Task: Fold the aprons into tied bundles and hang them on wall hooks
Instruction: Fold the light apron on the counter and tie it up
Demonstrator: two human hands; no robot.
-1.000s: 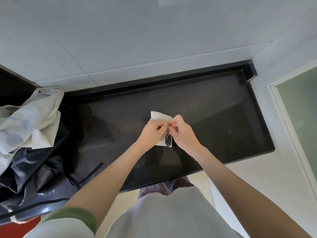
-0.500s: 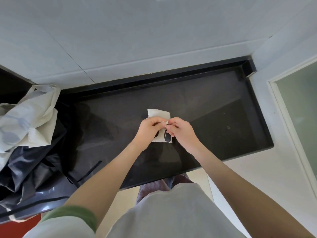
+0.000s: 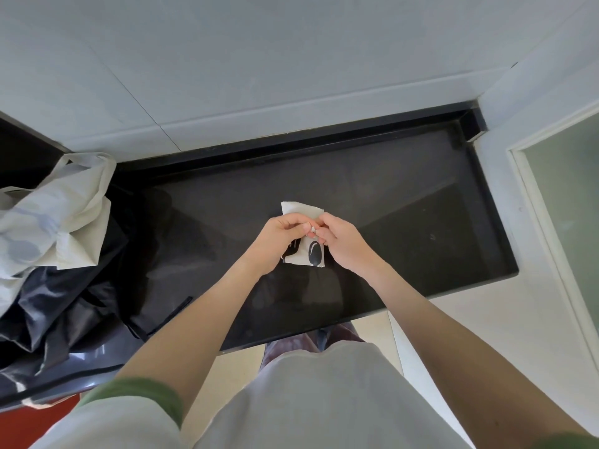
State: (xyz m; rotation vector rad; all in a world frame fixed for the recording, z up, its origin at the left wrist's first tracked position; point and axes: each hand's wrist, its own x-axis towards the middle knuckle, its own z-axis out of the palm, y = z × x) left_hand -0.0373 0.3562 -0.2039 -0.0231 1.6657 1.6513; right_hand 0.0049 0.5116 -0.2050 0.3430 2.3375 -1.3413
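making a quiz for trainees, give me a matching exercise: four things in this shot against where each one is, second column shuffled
Things:
1 folded white bundle
2 crumpled white cloth
3 shiny black heap
4 frosted pane

Places:
a far right edge of the view
b left end of the black counter, under the white cloth
c pinched by left hand and right hand, over mid-counter
d left, on top of the dark heap

Pairs: 1-c, 2-d, 3-b, 4-a
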